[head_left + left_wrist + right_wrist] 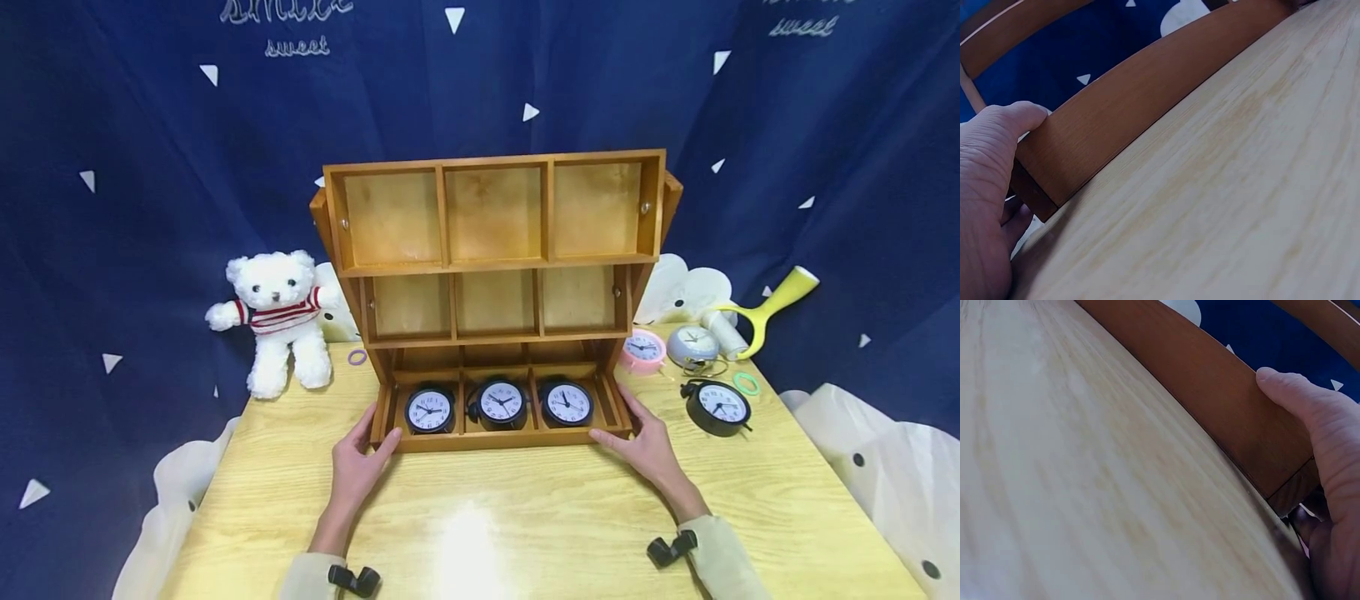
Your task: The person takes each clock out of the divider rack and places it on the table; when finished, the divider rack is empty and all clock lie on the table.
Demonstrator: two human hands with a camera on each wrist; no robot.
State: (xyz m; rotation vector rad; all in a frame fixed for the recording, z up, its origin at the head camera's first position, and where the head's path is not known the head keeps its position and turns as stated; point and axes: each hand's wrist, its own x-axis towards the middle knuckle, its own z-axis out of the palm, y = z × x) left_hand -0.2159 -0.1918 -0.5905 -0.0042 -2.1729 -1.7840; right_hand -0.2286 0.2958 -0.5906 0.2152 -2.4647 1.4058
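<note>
Pale table is carrying a three-tier wooden box, standing toward the far edge, midway between the side ones. A white teddy is chilling by the far left corner. The left hand is gripping the bottom tier's front left corner, the right hand the front right one. Three black clocks are sitting in that tier, one per compartment; a fourth clock is lying near the table's right edge.
</note>
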